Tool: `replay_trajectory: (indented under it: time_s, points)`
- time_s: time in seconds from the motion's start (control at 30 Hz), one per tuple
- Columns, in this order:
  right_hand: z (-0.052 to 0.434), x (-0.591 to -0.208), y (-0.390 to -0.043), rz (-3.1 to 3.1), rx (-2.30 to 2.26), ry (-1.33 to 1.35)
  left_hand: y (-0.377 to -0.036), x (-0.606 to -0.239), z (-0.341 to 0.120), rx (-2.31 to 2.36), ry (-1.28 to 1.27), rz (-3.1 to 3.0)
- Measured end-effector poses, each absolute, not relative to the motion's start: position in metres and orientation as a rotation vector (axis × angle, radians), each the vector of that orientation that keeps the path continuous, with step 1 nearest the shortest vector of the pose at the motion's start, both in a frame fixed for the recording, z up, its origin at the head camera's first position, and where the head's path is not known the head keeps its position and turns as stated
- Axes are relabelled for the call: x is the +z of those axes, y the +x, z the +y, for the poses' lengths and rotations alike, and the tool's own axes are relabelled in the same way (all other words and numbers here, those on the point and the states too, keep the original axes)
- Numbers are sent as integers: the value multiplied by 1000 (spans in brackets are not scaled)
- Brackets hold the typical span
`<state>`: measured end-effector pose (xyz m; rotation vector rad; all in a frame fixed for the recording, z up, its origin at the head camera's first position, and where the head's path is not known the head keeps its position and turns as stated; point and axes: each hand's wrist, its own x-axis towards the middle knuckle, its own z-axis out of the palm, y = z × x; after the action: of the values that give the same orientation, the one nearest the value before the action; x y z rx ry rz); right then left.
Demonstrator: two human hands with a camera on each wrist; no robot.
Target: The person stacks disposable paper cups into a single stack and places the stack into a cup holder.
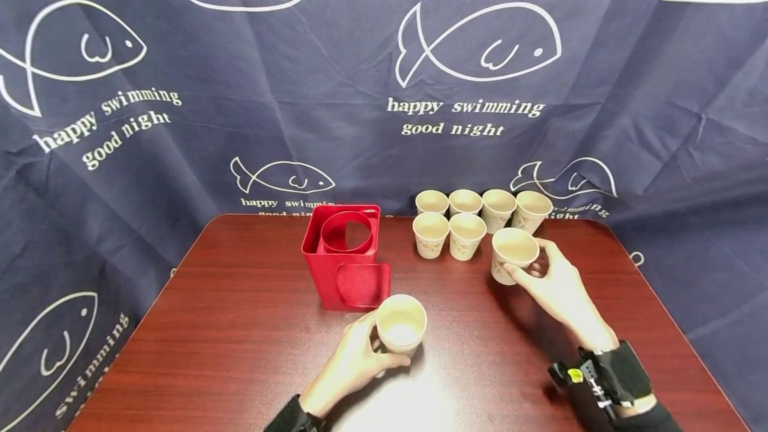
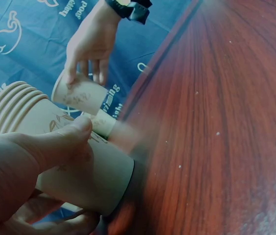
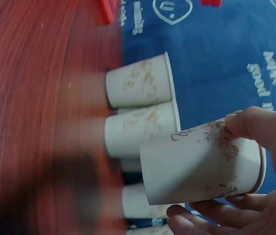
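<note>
Stack of cups [image 1: 401, 327]: several nested beige paper cups with ridged stacked rims and a faint leaf print, standing on the table just in front of the red holder
Left hand [image 1: 354, 360]: thumb and fingers curled round the side of the stack, thumb pressed flat on the paper wall in the left wrist view
Single cup [image 1: 513, 253]: tapered paper, same vine print, smooth rolled rim, tilted, its base above the wood
Right hand [image 1: 555, 285]: fingers wrapped round the single cup, just beside the group
Group of cups [image 1: 465, 217]: six upright paper cups in two rows at the far edge
Red holder [image 1: 345, 255]: glossy boxy plastic with a round opening on top
Table [image 1: 240, 325]: dark reddish wood grain, polished
Backdrop [image 1: 240, 119]: creased navy cloth with white fish outlines
</note>
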<state>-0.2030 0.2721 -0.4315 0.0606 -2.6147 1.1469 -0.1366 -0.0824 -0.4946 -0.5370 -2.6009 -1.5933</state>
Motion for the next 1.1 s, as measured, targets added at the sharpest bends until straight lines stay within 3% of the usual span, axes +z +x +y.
replay_trajectory:
  time_s: [0.47, 1.1]
  points:
    - [243, -409, -175, -2620, 1090, 314, -138, -495, -82, -1625, -528, -2608]
    - [190, -390, -151, -2607, 1352, 756, -138, -494, -83, -1608, -542, -2610]
